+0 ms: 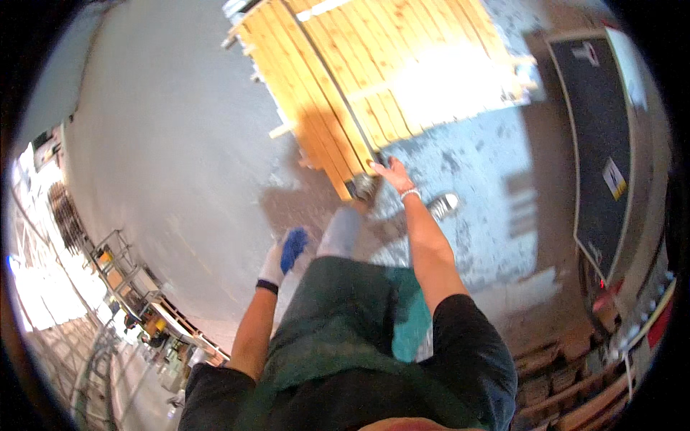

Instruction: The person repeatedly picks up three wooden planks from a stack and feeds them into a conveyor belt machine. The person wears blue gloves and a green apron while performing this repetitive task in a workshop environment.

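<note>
Yellowish wooden planks [323, 108] lie side by side ahead of me, with a dark narrow strip or gap running lengthwise between two groups of them. My right hand [393, 175], bare and with a light bracelet at the wrist, is at the near end of that dark line. Its thumb and fingers are spread, with the thumb by the plank end; a firm grip does not show. My left hand [282, 256] hangs low beside my left leg, away from the planks. It wears a white glove with a blue part, and its fingers are too blurred to make out.
My shoe [443, 206] stands on the blue-grey worn floor [489, 165], the other close to the plank ends. On the right is a large dark panel [600, 144] with a pale frame. Metal shelving [118, 266] with goods stands at the left; timber pieces [575, 395] lie lower right.
</note>
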Motion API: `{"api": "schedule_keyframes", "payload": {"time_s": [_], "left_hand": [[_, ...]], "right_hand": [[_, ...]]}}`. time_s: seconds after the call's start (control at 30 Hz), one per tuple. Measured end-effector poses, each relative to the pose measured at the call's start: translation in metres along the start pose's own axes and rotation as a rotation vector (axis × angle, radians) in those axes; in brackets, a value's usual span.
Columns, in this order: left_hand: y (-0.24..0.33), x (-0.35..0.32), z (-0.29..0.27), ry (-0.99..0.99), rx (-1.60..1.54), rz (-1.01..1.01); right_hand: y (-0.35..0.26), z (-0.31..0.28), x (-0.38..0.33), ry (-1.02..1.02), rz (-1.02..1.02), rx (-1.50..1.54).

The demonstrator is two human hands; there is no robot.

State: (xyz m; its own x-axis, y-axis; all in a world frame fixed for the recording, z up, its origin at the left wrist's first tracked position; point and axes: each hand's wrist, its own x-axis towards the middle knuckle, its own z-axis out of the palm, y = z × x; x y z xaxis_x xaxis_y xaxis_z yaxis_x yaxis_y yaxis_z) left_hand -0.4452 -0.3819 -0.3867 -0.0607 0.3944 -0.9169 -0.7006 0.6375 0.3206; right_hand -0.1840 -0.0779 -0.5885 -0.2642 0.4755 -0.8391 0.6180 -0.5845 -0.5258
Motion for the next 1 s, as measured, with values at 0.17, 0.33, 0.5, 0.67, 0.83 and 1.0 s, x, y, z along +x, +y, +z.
{"api": "schedule_keyframes", "payload": {"time_s": [0.17, 0.33, 0.5, 0.67, 0.83, 1.0], "left_hand": [[-0.011, 0.001, -0.023, 0.182, 0.141, 0.085], [0.025, 0.023, 0.025, -0.061, -0.028, 0.029], [0.063, 0.091, 0.165, -0.142, -0.144, -0.116], [0.067, 0.117, 0.257, -0.172, -0.367, -0.079], [0.027, 0.029, 0.316, -0.217, -0.078, -0.15], [0.044, -0.077, 0.411, -0.421, 0.302, 0.067]], "right_hand": [[-0.013, 0.04, 0.04, -0.018, -0.174, 0.201], [-0.029, 0.0, -0.036, 0.055, -0.114, 0.195], [-0.063, -0.048, -0.214, 0.054, -0.049, -0.084], [-0.09, -0.057, -0.395, 0.224, 0.089, -0.1], [-0.09, -0.074, -0.509, 0.275, 0.285, -0.207], [-0.058, -0.094, -0.592, 0.487, -0.093, -0.169]]}}
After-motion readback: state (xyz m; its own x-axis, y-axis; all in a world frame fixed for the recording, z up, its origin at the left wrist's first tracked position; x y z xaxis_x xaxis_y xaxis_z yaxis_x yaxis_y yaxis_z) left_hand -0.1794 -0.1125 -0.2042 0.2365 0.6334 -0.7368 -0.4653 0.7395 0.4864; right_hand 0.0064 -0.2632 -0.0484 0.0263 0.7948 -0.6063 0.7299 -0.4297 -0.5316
